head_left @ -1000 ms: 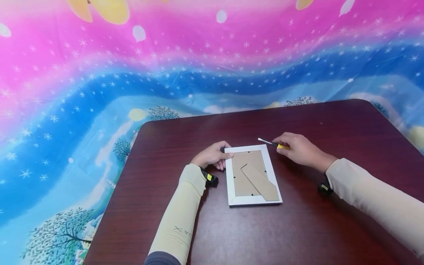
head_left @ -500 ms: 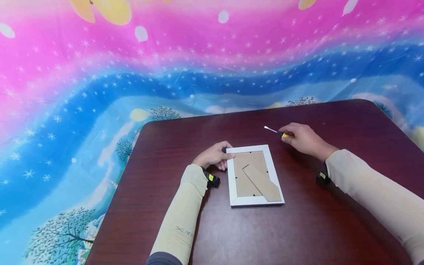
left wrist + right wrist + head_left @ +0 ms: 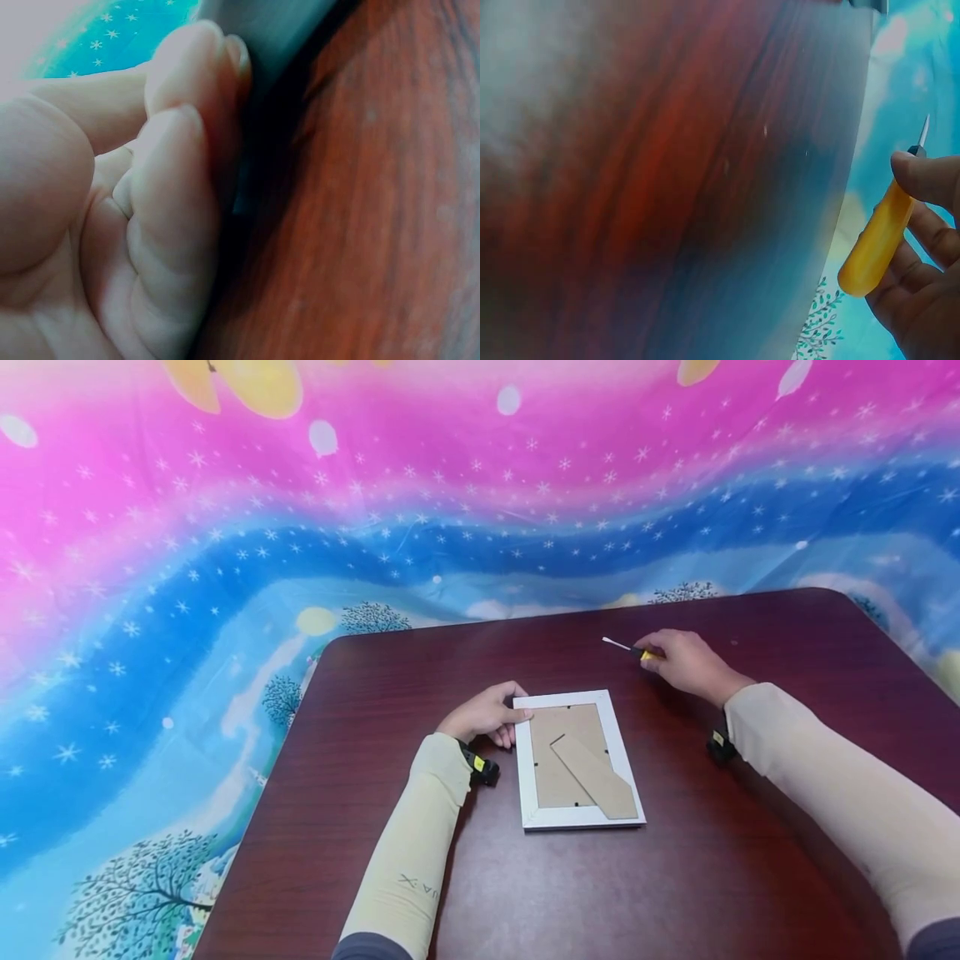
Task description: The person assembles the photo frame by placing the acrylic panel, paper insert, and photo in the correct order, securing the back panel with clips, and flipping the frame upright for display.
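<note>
A white picture frame (image 3: 528,777) lies back side up on the table, its brown backing board (image 3: 551,785) and slanted stand leg (image 3: 592,775) showing. Small black tabs sit along the edges of the board. At the frame's upper left corner my left hand (image 3: 483,714) grips the rim, thumb on top; in the left wrist view its curled fingers (image 3: 176,180) press against the dark side of the frame. My right hand (image 3: 690,664) holds a screwdriver (image 3: 877,240) by its yellow and black handle, apart from the frame to its upper right. The metal tip points left in the head view.
The dark red wooden table (image 3: 405,693) has rounded far corners. Behind it hangs a pink and blue cloth (image 3: 480,510) with snowflakes and trees. Each wrist wears a small black camera, the left one (image 3: 483,768) close to the frame's left side.
My right hand has moved up and slightly right with the screwdriver, away from the frame's top edge. The left hand still grips the same corner.
</note>
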`<state>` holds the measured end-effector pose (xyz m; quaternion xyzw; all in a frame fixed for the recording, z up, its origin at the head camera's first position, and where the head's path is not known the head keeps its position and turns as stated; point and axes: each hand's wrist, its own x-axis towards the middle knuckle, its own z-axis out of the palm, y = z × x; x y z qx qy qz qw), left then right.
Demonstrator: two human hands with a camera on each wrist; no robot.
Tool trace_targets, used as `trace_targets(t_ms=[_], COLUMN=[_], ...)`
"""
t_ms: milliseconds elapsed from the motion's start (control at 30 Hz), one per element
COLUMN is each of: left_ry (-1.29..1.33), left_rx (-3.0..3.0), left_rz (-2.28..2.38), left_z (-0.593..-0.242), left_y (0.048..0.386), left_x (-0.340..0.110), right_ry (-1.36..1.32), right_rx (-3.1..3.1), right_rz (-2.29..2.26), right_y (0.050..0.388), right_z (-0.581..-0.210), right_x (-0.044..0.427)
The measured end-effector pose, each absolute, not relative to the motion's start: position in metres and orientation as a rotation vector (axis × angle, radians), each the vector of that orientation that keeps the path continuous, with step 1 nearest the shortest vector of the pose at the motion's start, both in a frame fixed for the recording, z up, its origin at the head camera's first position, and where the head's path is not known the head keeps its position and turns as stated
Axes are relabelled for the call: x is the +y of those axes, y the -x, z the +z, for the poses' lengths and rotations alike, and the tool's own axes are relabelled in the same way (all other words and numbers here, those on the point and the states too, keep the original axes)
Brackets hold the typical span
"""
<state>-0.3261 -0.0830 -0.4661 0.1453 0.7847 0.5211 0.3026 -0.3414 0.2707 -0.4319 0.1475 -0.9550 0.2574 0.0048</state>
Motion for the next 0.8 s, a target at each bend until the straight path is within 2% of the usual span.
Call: trace_targets(t_ms=[800], left_ry=[-0.385], left_rx=[2.064], left_rz=[1.389], left_z=[-0.467], left_y=[0.328], left_x=[-0.083], right_ry=[-0.324], right_rx=[-3.093], right_rz=[0.769], right_y=[0.377], right_z=[-0.439], right_x=[0.278])
